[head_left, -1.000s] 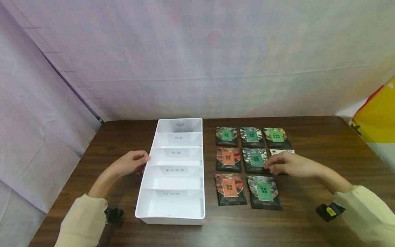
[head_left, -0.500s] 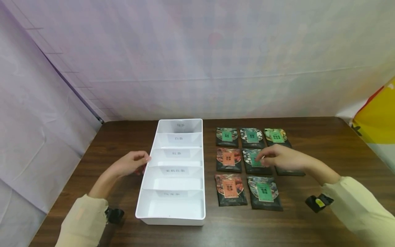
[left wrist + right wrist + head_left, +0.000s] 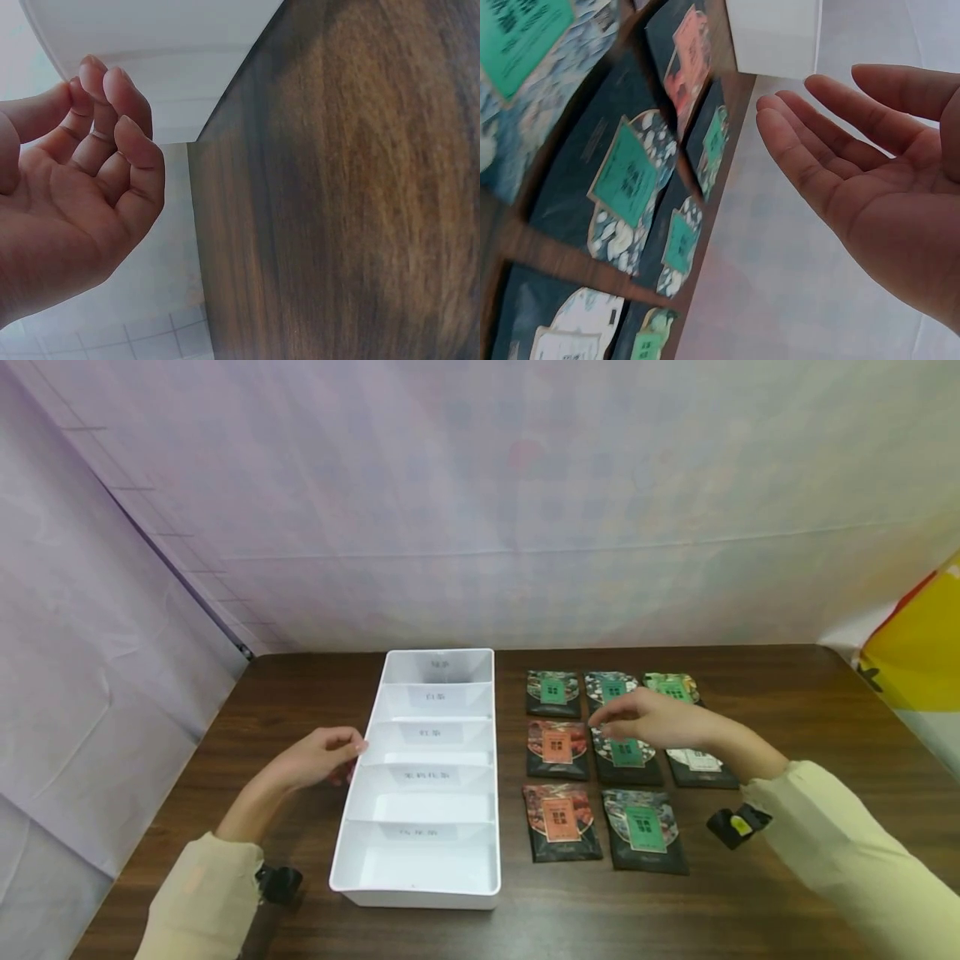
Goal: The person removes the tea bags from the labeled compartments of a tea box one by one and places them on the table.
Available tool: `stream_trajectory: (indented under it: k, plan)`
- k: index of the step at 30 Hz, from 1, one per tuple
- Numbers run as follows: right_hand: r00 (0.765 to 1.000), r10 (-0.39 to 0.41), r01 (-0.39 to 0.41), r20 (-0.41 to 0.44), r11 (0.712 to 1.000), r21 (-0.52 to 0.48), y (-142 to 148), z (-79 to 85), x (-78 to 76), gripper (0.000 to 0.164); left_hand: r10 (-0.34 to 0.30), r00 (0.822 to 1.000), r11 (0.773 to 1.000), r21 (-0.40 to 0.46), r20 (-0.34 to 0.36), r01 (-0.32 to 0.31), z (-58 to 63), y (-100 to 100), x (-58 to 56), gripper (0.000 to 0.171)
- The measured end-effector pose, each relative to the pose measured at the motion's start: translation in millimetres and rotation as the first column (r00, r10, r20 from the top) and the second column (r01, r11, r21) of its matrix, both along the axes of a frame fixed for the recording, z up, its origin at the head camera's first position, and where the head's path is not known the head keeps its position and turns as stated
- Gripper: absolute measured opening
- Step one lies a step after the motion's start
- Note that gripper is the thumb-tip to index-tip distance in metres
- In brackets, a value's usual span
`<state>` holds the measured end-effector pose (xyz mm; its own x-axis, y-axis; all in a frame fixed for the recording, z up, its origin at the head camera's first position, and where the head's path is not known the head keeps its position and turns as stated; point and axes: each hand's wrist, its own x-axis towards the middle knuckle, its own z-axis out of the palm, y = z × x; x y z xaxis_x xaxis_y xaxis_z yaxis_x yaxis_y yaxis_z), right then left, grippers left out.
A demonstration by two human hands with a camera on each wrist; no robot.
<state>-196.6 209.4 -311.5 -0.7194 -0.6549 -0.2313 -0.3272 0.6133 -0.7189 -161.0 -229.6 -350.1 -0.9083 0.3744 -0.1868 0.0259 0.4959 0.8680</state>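
Note:
A white divided box stands left of centre, its labelled compartments bare inside. My left hand has thumb and forefinger pinching the box's left rim; the left wrist view shows the other fingers of this hand curled beside the white wall. My right hand hovers above the tea packets with nothing in it, its fingers extended and slightly bent. Below it lie a white-flowered green-label packet and a white-label packet. A red-label packet is just left of its fingertips.
A second red-label packet and a green-label packet form the front row. At the back lie more green-label packets, including one at the left. The brown wooden table ends at a pale curtain.
My right hand has moved left over the packets, from beside the white-label packet to near the middle red-label one, uncovering the white label. The left hand and box have stayed in place.

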Motion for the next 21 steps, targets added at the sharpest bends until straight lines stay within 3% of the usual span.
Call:
stream_trajectory:
  k: [21]
  plan:
    - [0.997,0.028,-0.027,-0.072,1.0,0.01,-44,6.7,-21.0,0.028,-0.003,1.0,1.0,-0.004,0.007,0.003,0.0,0,-0.1,0.021]
